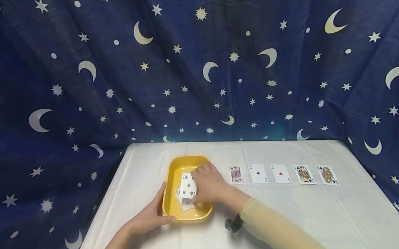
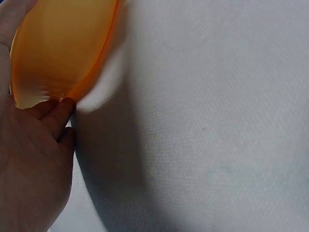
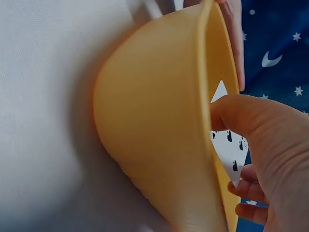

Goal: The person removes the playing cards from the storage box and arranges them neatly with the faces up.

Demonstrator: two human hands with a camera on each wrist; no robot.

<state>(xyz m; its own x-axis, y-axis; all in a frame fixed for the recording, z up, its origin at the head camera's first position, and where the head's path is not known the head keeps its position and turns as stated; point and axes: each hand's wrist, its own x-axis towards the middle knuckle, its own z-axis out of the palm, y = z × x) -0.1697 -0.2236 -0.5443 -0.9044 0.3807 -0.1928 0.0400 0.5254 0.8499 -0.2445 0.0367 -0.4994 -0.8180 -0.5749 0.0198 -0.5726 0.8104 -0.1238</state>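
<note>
Backing the white table (image 1: 300, 212) hangs starry fabric (image 1: 193, 71), left hand (image 1: 148, 219) spread against tray (image 1: 189, 163), right (image 1: 210, 183) pinching card (image 1: 186, 186).

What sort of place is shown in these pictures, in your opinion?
Probably an indoor spot arranged for filming tabletop work: a blue cloth with moons and stars hangs behind a white-covered table, where a row of playing cards lies beside a yellow tray.

Here's the white-covered table (image 1: 352, 213), yellow tray (image 1: 191, 220) sitting on it, and right of the tray, five playing cards (image 1: 281, 174) face up in a row
</note>
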